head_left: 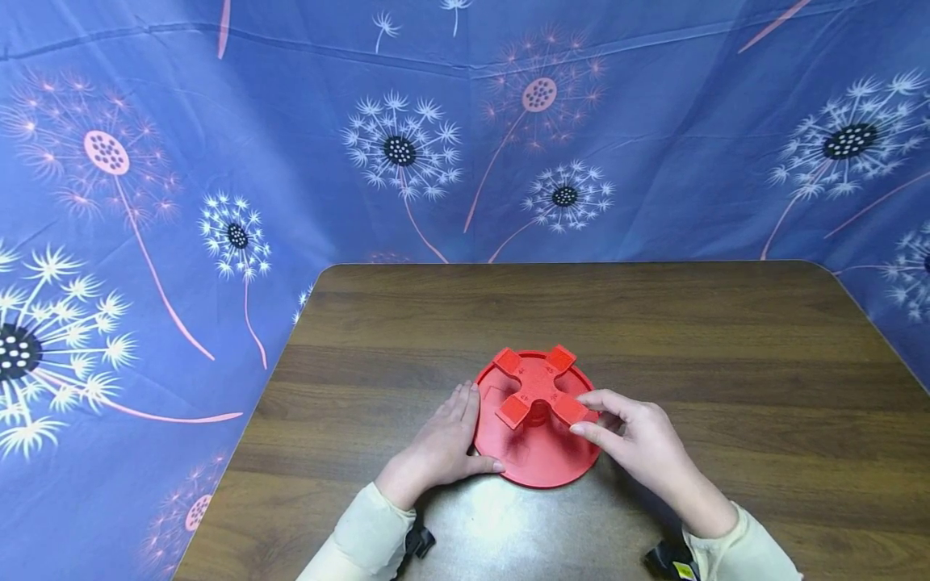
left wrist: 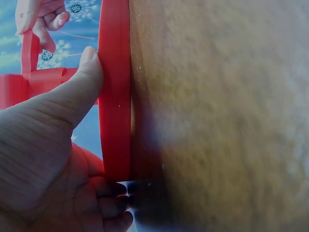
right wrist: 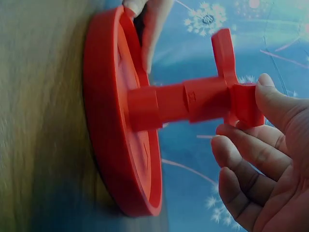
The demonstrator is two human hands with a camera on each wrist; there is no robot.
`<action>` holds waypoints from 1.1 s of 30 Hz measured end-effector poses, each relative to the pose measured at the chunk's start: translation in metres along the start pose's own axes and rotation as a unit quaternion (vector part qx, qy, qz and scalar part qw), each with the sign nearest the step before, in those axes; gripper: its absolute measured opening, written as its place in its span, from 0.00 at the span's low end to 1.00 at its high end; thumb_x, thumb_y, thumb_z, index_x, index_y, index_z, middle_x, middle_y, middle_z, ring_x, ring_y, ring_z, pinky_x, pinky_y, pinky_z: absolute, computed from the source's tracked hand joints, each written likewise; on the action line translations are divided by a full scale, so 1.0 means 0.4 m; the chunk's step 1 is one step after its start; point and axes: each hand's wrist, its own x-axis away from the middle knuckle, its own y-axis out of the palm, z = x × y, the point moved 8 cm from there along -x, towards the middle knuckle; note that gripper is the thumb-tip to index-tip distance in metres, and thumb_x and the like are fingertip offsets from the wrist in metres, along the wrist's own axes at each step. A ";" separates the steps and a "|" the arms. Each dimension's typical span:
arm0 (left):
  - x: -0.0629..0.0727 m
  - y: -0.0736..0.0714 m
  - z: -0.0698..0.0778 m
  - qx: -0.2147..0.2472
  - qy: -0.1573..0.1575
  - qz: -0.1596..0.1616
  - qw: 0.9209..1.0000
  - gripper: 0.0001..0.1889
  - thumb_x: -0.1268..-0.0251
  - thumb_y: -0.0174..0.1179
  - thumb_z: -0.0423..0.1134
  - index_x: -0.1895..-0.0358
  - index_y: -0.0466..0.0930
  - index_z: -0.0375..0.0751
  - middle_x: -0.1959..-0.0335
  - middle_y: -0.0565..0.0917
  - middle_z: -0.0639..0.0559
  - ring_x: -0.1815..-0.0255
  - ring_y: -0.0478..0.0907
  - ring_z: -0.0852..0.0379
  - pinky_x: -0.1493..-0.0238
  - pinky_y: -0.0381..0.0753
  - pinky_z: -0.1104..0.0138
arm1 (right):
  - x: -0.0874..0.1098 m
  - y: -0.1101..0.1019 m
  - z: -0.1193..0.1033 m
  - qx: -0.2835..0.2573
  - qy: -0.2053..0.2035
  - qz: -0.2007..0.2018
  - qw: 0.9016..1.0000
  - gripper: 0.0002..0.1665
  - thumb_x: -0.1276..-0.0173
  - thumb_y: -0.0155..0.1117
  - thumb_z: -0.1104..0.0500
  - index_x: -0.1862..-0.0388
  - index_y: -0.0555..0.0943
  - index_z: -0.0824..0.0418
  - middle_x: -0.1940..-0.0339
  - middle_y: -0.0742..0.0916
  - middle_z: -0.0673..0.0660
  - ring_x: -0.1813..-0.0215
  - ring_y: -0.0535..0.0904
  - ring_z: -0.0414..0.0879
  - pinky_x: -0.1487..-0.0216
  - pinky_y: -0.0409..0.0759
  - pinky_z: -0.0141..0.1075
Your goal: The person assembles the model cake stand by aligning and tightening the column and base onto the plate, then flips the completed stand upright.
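A red round base (head_left: 552, 464) with a raised rim lies on the table, and a thick red post (right wrist: 169, 104) stands up from its middle. On the post sits a red cross-shaped top (head_left: 539, 379) with a square pad at the end of each arm. My right hand (head_left: 643, 440) pinches the near right arm of the cross between thumb and fingers; its other fingers curl loosely below in the right wrist view. My left hand (head_left: 446, 444) rests against the base's left rim, fingers straight along the side and thumb at the near edge.
The brown wooden table (head_left: 392, 323) extends around the base. Behind and to the left hangs a blue cloth (head_left: 291, 121) printed with dandelions. Dark straps with small black parts (head_left: 420, 541) show at the wrists.
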 end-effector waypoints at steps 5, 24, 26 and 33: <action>0.000 0.001 0.000 0.005 -0.001 -0.002 1.000 0.58 0.45 0.64 0.66 0.26 0.47 0.24 0.25 0.52 0.30 0.23 0.48 0.38 0.25 0.52 0.55 | 0.004 0.017 -0.025 0.007 -0.011 -0.003 1.000 0.20 0.55 0.82 0.60 0.62 0.85 0.47 0.81 0.78 0.37 0.79 0.71 0.31 0.78 0.69 0.22; -0.002 0.001 0.000 0.000 -0.009 -0.003 1.000 0.58 0.45 0.64 0.65 0.26 0.47 0.24 0.25 0.52 0.30 0.24 0.49 0.38 0.26 0.53 0.55 | 0.011 0.022 -0.060 0.042 -0.033 0.025 0.998 0.18 0.55 0.82 0.59 0.67 0.84 0.48 0.82 0.75 0.33 0.80 0.68 0.28 0.79 0.65 0.20; -0.001 0.000 0.002 -0.003 -0.010 -0.002 1.000 0.58 0.45 0.64 0.65 0.26 0.47 0.24 0.25 0.53 0.30 0.24 0.49 0.38 0.26 0.53 0.55 | 0.012 0.023 -0.061 0.048 -0.032 0.028 0.998 0.17 0.56 0.82 0.59 0.67 0.84 0.49 0.82 0.75 0.33 0.80 0.67 0.28 0.79 0.65 0.20; 0.000 -0.001 0.008 -0.014 -0.011 0.002 1.000 0.58 0.45 0.64 0.65 0.26 0.48 0.23 0.26 0.54 0.29 0.24 0.51 0.38 0.26 0.55 0.54 | 0.017 0.025 -0.072 0.065 -0.038 0.036 0.997 0.17 0.56 0.82 0.58 0.67 0.84 0.50 0.82 0.74 0.33 0.81 0.65 0.27 0.80 0.63 0.20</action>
